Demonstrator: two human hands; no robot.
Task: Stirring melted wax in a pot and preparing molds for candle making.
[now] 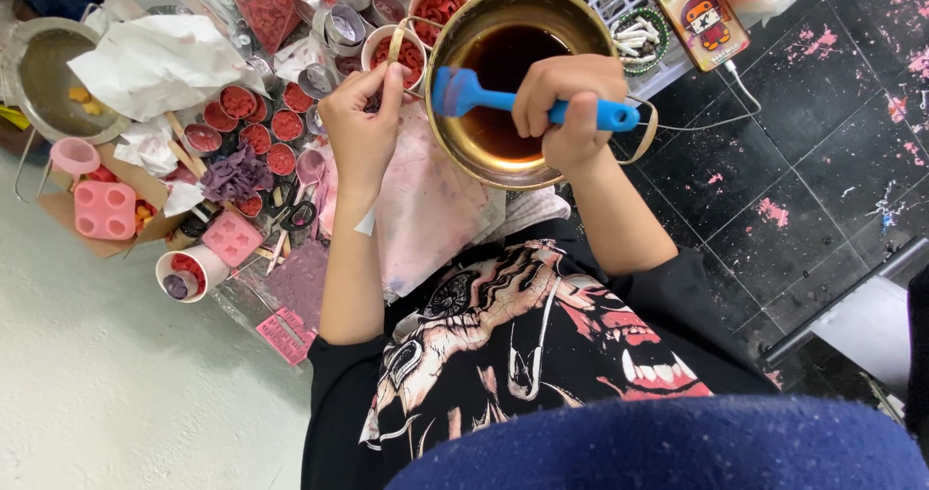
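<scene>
So the right hand (566, 103) is fisting a blue silicone brush (527, 103), its head hanging over the dark liquid in the brass bowl (464, 151) at top centre, probably so drips are falling back in. Meanwhile the left hand (363, 127) is pinching something small, can't tell what, just beside the bowl, right above the red-filled little cups (256, 122) crowding the worktop (426, 209).
</scene>
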